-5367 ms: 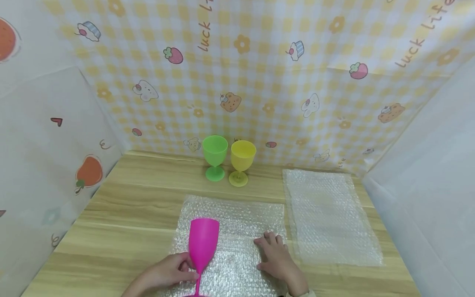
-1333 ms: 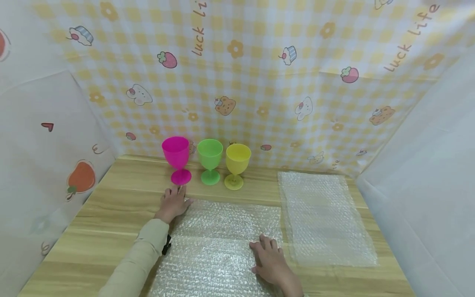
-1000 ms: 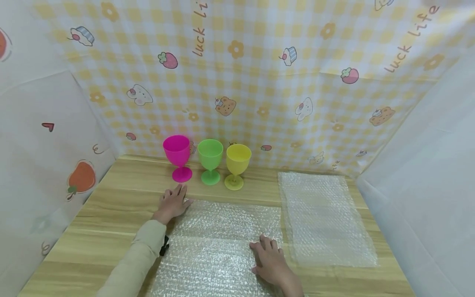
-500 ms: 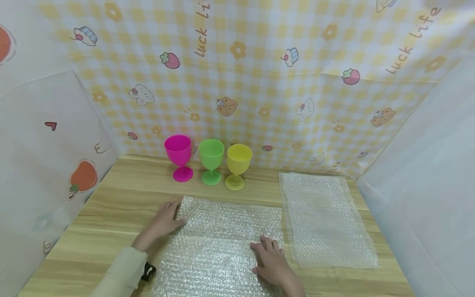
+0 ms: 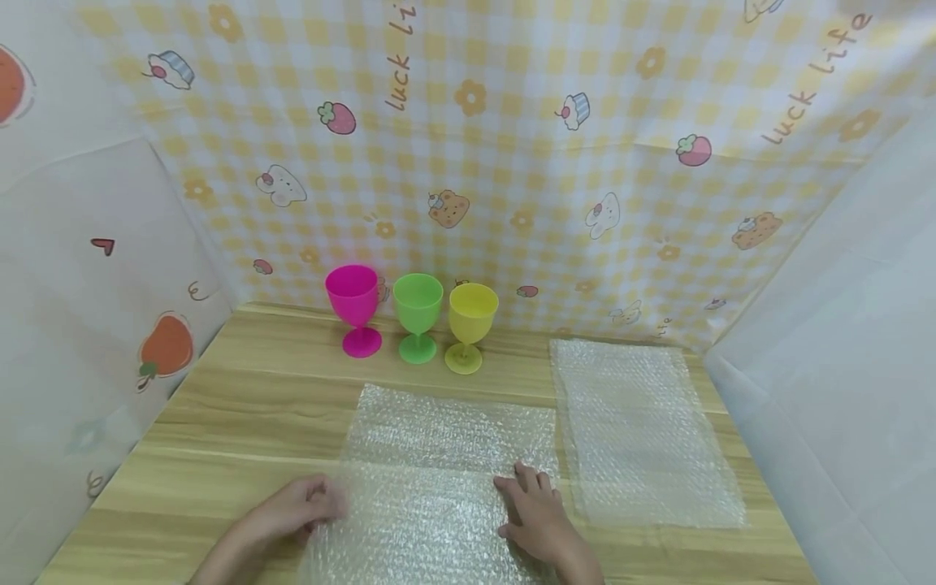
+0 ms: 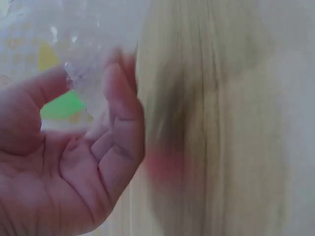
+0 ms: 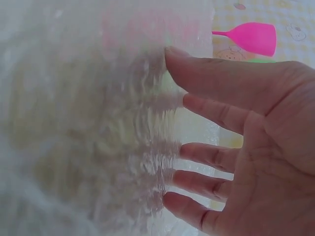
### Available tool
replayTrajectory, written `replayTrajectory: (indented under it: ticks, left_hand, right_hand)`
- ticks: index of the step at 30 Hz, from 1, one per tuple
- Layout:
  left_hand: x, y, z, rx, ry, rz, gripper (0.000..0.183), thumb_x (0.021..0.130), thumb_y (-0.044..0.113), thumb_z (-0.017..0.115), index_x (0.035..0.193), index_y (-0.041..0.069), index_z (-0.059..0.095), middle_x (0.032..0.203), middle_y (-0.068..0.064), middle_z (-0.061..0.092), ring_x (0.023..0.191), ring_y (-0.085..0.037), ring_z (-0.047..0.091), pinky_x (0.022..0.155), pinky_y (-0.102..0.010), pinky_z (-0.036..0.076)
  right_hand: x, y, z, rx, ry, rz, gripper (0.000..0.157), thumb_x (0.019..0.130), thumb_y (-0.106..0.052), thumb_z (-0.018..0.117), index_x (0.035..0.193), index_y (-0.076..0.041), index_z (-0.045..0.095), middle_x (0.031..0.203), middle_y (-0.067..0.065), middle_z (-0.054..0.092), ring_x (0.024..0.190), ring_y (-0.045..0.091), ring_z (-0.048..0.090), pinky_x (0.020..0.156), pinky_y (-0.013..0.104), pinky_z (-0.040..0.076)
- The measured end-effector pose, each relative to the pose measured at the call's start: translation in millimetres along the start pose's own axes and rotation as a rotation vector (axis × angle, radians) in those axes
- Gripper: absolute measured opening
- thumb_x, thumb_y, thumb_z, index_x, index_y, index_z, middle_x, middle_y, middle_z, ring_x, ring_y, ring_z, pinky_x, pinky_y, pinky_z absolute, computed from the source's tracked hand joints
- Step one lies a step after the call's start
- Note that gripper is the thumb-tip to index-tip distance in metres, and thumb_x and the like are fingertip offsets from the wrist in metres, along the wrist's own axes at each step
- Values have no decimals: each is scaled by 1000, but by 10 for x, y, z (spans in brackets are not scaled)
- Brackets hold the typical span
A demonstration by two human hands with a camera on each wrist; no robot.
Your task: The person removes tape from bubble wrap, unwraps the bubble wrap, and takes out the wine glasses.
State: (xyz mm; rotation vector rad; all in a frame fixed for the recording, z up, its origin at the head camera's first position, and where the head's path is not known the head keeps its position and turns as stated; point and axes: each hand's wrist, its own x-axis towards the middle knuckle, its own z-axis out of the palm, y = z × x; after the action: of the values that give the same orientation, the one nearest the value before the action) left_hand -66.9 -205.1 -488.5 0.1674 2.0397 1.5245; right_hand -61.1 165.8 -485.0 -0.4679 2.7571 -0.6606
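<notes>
A sheet of bubble wrap [image 5: 431, 443] lies on the table in front of the person. At its left edge, the left hand [image 5: 296, 505] has curled fingers, blurred in the head view; the left wrist view shows the wrap's edge [image 6: 86, 73] pinched between thumb and fingers. The right hand [image 5: 539, 518] rests its spread fingertips on the sheet's right part. Close up in the right wrist view, its fingers [image 7: 211, 157] touch the wrap without curling round it. A pink goblet [image 5: 353, 296], a green goblet [image 5: 418, 302] and a yellow goblet [image 5: 473, 314] stand upright in a row behind the sheet.
More bubble wrap [image 5: 643, 431] lies flat on the right side of the wooden table [image 5: 241, 406]. A yellow checked cloth [image 5: 512, 162] hangs close behind the goblets. White cloth walls [image 5: 66, 325] close off both sides.
The left hand held the pink goblet over the wrap; that goblet now stands left of the green one. The left hand has come back toward the person, to the wrap's left edge. The right hand stays.
</notes>
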Motion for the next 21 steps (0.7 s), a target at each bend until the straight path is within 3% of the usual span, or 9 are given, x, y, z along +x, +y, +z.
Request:
replayTrajectory:
  ticks: [2, 4, 8, 11, 13, 17, 21]
  left_hand:
    - [-45, -13, 12, 42, -28, 25, 26, 88, 22, 56, 86, -3, 50, 63, 7, 47, 51, -2, 43, 45, -13, 39]
    - [-74, -14, 23, 116, 7, 76, 25, 88, 23, 56, 80, 1, 51, 61, 8, 45, 50, 0, 41, 44, -14, 37]
    - [-97, 5, 18, 347, 226, 159, 21, 85, 24, 60, 75, 8, 52, 63, 7, 46, 56, 2, 41, 48, -17, 40]
    - [-107, 19, -14, 501, 398, 182, 14, 82, 21, 63, 74, 13, 56, 67, 8, 53, 61, 3, 44, 54, -16, 43]
    - [-105, 24, -47, 578, 481, 199, 11, 80, 18, 65, 73, 17, 57, 68, 10, 55, 63, 5, 45, 56, -16, 43]
    - [-81, 14, -126, 662, 568, 273, 16, 75, 10, 68, 70, 20, 56, 66, 13, 55, 62, 6, 46, 56, -17, 45]
    - [-62, -22, -195, 694, 571, 325, 18, 73, 9, 70, 70, 21, 57, 66, 16, 55, 64, 7, 47, 57, -17, 46]
  right_hand:
    - [8, 21, -10, 1, 19, -20, 56, 77, -29, 67, 127, -13, 48, 139, 23, 33, 120, 40, 33, 92, 67, 33]
    - [25, 64, -37, 42, 57, -45, 50, 79, -27, 65, 125, -11, 50, 134, 20, 40, 117, 36, 39, 92, 59, 39]
    - [74, 189, -157, 212, 184, -24, 36, 85, -16, 59, 119, -8, 53, 120, 12, 51, 104, 28, 51, 82, 42, 51]
    - [121, 270, -294, 290, 297, 35, 35, 86, -12, 59, 120, -7, 52, 121, 13, 50, 103, 30, 53, 82, 42, 51]
    - [153, 319, -380, 275, 345, 69, 40, 86, -13, 59, 124, -5, 49, 127, 17, 46, 111, 35, 48, 89, 48, 47]
    - [216, 396, -483, 242, 333, 94, 49, 86, -14, 59, 130, 2, 42, 129, 22, 45, 116, 38, 45, 94, 54, 42]
    - [267, 426, -493, 283, 265, 149, 35, 85, -12, 60, 117, 3, 54, 103, 13, 63, 92, 24, 60, 79, 34, 52]
